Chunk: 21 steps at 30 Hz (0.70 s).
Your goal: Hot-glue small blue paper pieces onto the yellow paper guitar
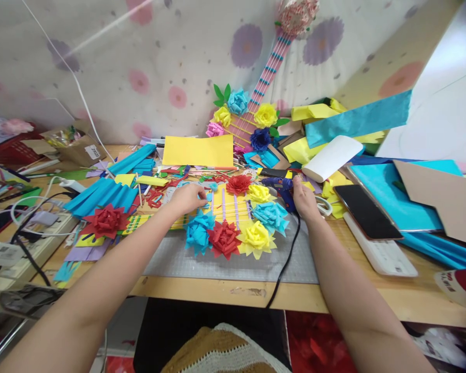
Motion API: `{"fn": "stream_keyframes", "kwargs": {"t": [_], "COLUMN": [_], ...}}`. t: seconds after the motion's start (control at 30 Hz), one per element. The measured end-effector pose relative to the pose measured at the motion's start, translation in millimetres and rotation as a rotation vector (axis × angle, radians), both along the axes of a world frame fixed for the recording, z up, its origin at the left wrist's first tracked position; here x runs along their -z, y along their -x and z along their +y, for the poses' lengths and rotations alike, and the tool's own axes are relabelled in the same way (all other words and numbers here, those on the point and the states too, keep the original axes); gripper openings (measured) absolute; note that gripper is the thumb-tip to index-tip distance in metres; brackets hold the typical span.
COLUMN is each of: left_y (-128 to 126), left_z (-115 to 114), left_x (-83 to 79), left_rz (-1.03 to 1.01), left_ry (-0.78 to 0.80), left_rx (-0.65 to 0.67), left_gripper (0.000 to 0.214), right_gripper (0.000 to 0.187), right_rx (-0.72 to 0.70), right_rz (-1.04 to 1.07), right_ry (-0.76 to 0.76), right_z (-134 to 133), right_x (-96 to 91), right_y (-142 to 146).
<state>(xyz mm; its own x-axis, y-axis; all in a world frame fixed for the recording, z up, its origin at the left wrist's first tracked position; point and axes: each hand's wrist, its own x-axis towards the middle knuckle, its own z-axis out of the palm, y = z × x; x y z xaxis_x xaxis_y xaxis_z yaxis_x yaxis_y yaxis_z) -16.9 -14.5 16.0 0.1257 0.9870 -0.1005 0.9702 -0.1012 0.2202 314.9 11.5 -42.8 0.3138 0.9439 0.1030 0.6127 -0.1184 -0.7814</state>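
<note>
My right hand grips a dark blue hot glue gun, its nozzle pointing left above the flower-covered guitar. My left hand is closed in a pinch over the guitar's left side. Small light-blue bits show at its fingertips; whether they are held I cannot tell. The yellow paper guitar lies flat, its neck pointing left, partly under my left forearm. Around its body sit a blue paper flower, red paper flowers and yellow paper flowers.
The guitar rests on a grey cutting mat. A black cord crosses the mat to the table edge. At right lie a phone and a white box. A pink flowered guitar leans behind; blue crepe paper lies left.
</note>
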Motion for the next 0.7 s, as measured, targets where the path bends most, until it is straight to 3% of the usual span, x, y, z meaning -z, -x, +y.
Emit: {"fn": "stream_keyframes", "kwargs": {"t": [0.17, 0.7], "left_y": [-3.6, 13.9], "left_z": [-2.2, 5.1], "left_x": [-2.9, 6.0], "left_rz": [0.087, -0.144], "left_ry": [-0.003, 0.009], "left_rx": [-0.005, 0.052], "left_gripper": [0.022, 0.022], "right_gripper": [0.078, 0.081], "right_rx": [-0.037, -0.046], "right_rz": [-0.032, -0.007], "right_ry": [0.015, -0.029], "right_z": [-0.1, 0.1], "right_x": [4.1, 6.9], "right_y": [0.7, 0.4]}}
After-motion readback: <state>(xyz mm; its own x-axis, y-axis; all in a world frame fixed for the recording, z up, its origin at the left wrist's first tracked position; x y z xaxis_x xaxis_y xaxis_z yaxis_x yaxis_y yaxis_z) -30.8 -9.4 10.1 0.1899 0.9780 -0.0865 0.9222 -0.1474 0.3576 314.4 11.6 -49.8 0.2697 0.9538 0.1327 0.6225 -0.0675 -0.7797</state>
